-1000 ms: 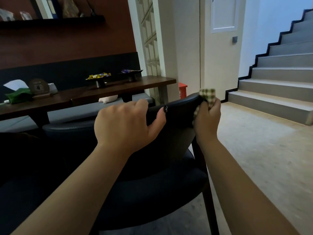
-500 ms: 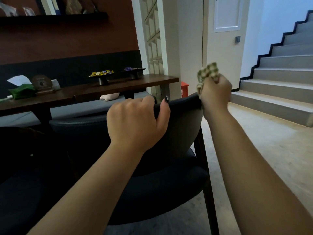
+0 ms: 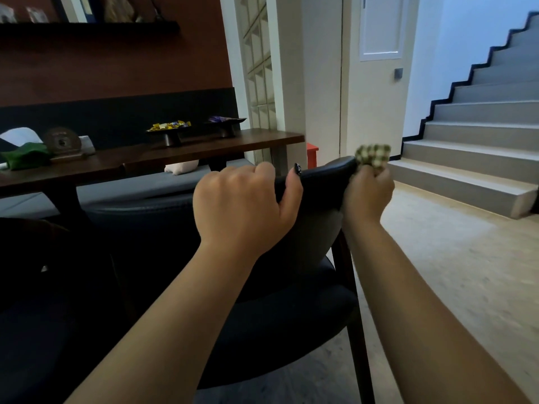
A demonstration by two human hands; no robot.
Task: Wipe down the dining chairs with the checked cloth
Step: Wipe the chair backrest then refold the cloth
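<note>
Head view looks down two bare forearms reaching forward over a dark dining chair. Left hand curls over the top edge of the backrest, fingers wrapped over it, thumb lying along the rim. Right hand is fisted at the backrest's right end — bunching the checked cloth, which pokes above the knuckles and touches the rail's tip.

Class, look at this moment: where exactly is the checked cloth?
In the head view, the checked cloth is bunched in the right hand, at the right end of the chair's top rail, right of centre.
</note>
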